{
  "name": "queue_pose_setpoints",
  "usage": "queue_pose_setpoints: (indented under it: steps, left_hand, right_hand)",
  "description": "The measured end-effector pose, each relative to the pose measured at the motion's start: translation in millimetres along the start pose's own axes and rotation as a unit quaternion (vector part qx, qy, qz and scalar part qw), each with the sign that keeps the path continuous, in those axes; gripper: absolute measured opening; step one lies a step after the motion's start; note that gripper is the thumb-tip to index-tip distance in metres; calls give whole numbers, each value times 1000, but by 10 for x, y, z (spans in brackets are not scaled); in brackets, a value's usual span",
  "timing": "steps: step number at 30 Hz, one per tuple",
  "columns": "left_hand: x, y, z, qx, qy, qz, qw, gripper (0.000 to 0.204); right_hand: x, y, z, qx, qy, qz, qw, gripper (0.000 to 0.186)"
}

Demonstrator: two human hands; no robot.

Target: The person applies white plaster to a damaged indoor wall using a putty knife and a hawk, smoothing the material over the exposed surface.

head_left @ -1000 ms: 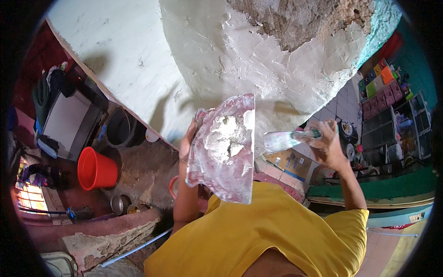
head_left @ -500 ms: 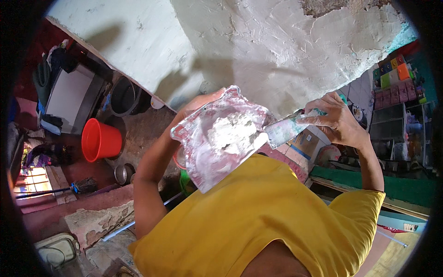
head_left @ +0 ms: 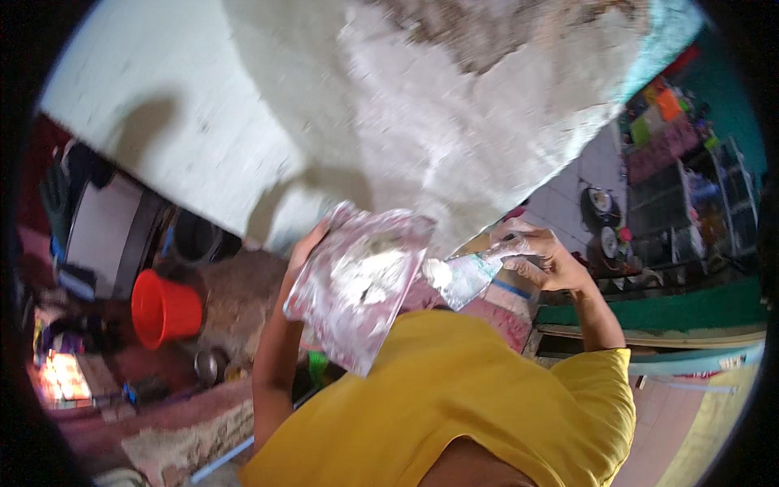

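Note:
My left hand (head_left: 311, 241) grips the far left edge of a plaster-smeared, pinkish board (head_left: 324, 312); most of its fingers are hidden by the board. A lump of wet white plaster (head_left: 372, 274) lies on the board. To the right, my right hand (head_left: 542, 253) is closed round the handle end of a putty knife (head_left: 471, 278). The knife's flat blade points left, with a dab of white plaster on its tip, just apart from the board's right edge. Beyond both hands is a wall (head_left: 398, 122) coated in pale plaster, with a rough brown bare patch (head_left: 479, 32) at the top.
A red bucket (head_left: 166, 309) stands on the floor at the left, near a metal pot (head_left: 211, 365) and a dark tub (head_left: 197, 237). Shelves with colourful containers (head_left: 661, 122) fill the far right. A green ledge (head_left: 649, 317) runs below them.
The board and my left hand have moved down and slightly left in view. The putty knife has come away from the board, carrying plaster on its tip. The whole view has shifted.

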State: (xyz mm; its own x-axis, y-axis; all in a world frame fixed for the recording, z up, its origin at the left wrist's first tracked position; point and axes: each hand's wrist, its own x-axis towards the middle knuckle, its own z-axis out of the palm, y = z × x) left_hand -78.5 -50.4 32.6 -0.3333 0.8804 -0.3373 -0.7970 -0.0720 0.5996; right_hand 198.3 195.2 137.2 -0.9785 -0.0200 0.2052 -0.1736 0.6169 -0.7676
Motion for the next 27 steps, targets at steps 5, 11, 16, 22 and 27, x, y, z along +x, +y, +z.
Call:
queue_pose_setpoints:
  steps: [5, 11, 16, 22, 27]
  left_hand:
    - [165, -190, 21, -74, -131, 48, 987, 45]
    - [165, -305, 270, -122, -135, 59, 982, 46]
    - [187, -361, 197, -115, -156, 69, 979, 46]
    - [154, -376, 177, -124, -153, 66, 978, 47]
    - [146, -384, 164, -130, -127, 56, 982, 47]
  right_hand:
    - [-180, -141, -305, -160, 206, 0, 965, 15]
    - [-291, -552, -656, -268, 317, 103, 904, 12]
    - [-186, -722, -766, -313, 311, 150, 885, 13]
    - [-138, -683, -635, -323, 358, 196, 854, 16]
    - [-400, -736, -617, -273, 378, 231, 854, 16]
